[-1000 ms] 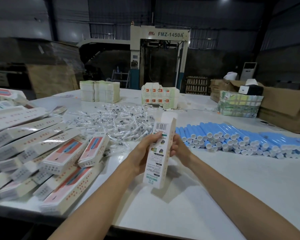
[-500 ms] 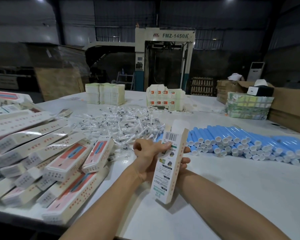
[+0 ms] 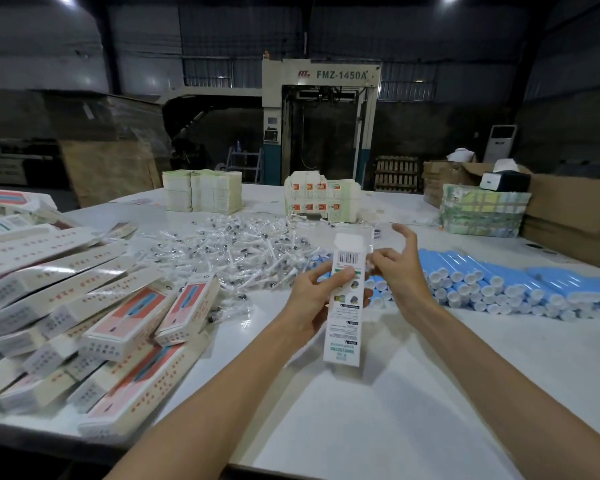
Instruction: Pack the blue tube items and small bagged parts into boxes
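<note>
Boxes (image 3: 84,306) lie left, bagged parts (image 3: 229,247) behind, tubes (image 3: 499,285) right.

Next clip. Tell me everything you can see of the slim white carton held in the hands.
The slim white carton looks like printed cardboard, with a barcode near the top, small pictures mid-face and teal lettering at the bottom. Its top flap stands open. It is held near upright over the white table. The left hand grips its middle. The right hand meets its upper right edge; its grip is unclear.
</note>
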### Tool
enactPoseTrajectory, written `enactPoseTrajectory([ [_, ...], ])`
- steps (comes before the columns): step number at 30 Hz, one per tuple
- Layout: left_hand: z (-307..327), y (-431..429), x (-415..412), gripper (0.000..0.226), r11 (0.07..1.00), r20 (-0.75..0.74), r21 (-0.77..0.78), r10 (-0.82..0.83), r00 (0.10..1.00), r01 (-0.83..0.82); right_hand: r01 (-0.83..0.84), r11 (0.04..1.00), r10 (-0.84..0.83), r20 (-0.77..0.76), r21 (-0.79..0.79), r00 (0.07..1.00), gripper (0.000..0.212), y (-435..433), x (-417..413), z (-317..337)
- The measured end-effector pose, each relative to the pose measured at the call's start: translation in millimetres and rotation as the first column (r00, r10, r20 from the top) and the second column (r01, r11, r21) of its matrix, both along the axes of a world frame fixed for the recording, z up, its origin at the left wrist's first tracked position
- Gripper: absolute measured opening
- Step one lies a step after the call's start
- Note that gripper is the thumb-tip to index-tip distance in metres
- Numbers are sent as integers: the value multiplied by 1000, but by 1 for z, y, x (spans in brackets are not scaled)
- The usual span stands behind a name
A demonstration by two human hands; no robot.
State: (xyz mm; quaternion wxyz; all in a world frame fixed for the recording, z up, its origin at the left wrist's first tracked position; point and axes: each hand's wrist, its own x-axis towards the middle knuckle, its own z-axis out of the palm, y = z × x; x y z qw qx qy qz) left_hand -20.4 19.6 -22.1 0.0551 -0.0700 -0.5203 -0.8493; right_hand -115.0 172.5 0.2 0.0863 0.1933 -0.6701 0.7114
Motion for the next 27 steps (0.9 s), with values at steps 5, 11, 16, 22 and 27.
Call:
enactPoseTrajectory([
  [5, -18, 3, 3, 49, 993, 35, -120, 6, 999, -2, 6, 994, -5, 8, -106, 1000, 55, 30, -1, 7],
  [11, -22, -7, 0, 53, 985, 24, -171, -26, 999, 29, 13, 985, 23, -209, 172, 978, 19, 43, 15, 31],
  [16, -24, -12, -1, 48, 985, -8, -174, -6, 1000, 4, -2, 936, 130, -339, 353, 932, 15, 50, 30, 55],
  [22, -23, -11, -1, 43, 984, -25, -178, -5, 1000, 0, 80, 774, 209, -373, 628, 904, 14, 51, 28, 81],
  [27, -23, -10, -1, 46, 979, -47, -204, -13, 999, 3, -46, 812, 244, -268, 582, 932, 31, 28, 31, 81],
])
